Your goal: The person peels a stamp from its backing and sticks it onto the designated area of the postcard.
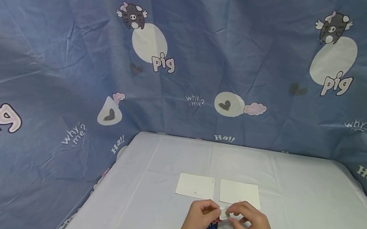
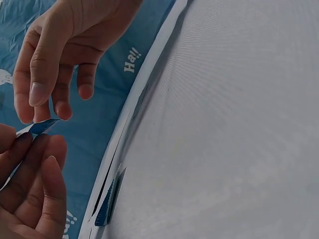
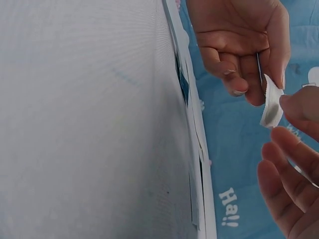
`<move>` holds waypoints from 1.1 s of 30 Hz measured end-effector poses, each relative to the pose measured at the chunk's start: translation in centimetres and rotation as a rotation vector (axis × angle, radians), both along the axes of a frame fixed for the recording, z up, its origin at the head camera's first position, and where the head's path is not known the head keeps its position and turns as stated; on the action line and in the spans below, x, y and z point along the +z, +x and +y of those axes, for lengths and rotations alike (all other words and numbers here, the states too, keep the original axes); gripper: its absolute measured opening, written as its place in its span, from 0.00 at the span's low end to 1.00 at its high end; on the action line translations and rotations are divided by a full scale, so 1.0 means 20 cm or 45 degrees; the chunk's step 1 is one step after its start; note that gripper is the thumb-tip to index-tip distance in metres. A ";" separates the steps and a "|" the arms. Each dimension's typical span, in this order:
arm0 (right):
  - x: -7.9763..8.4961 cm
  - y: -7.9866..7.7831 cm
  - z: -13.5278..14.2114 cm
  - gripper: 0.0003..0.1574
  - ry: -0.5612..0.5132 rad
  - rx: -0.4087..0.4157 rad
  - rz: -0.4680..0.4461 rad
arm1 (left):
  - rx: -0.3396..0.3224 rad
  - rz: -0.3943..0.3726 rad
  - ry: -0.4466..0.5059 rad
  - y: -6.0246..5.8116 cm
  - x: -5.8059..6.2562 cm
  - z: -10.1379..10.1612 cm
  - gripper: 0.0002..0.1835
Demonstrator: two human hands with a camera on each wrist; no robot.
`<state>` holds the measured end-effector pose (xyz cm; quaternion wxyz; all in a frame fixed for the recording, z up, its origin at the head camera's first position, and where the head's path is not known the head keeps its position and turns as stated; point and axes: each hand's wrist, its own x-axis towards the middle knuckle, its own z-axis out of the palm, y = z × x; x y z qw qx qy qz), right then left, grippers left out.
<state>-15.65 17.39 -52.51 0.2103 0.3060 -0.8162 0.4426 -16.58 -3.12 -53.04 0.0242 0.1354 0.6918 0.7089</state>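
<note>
My left hand [image 1: 199, 218] pinches a small white piece [image 1: 224, 213] between thumb and forefinger, over the table's near part. The piece is blue on its other face, as the left wrist view shows, and looks like a bit of wrapper [image 2: 42, 126]. Around its right end, my right hand [image 1: 252, 228] has thumb and forefinger spread apart, the fingertips right at the piece. The right wrist view shows its white face [image 3: 271, 107], slightly bent, with a greyish patch near one end. Below the left hand lies a dark blue packet [image 1: 212, 228], partly covered by that hand.
Two white rectangular cards [image 1: 195, 186] lie side by side just beyond the hands, the right card [image 1: 239, 193] partly behind the right hand. A white cloth covers the table [image 1: 145, 208]. Blue printed fabric [image 1: 193, 55] hangs behind and at the sides.
</note>
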 end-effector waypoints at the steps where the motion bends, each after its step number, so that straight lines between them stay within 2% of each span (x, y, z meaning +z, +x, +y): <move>1: 0.00 0.00 0.00 0.19 -0.001 0.004 0.005 | -0.012 0.003 0.002 0.00 0.00 0.00 0.04; 8: 0.00 0.00 0.00 0.19 -0.008 0.011 -0.003 | -0.103 -0.004 0.051 0.01 0.01 -0.01 0.06; 16: -0.01 0.00 0.00 0.19 0.023 0.022 -0.005 | -0.158 -0.023 0.124 0.00 -0.01 0.00 0.07; 27: 0.00 0.00 -0.01 0.16 0.036 0.063 0.015 | -0.211 -0.066 0.166 0.01 0.00 -0.01 0.10; 33: 0.00 0.01 -0.01 0.18 0.043 0.058 0.034 | -0.261 -0.016 0.225 0.01 0.01 -0.01 0.11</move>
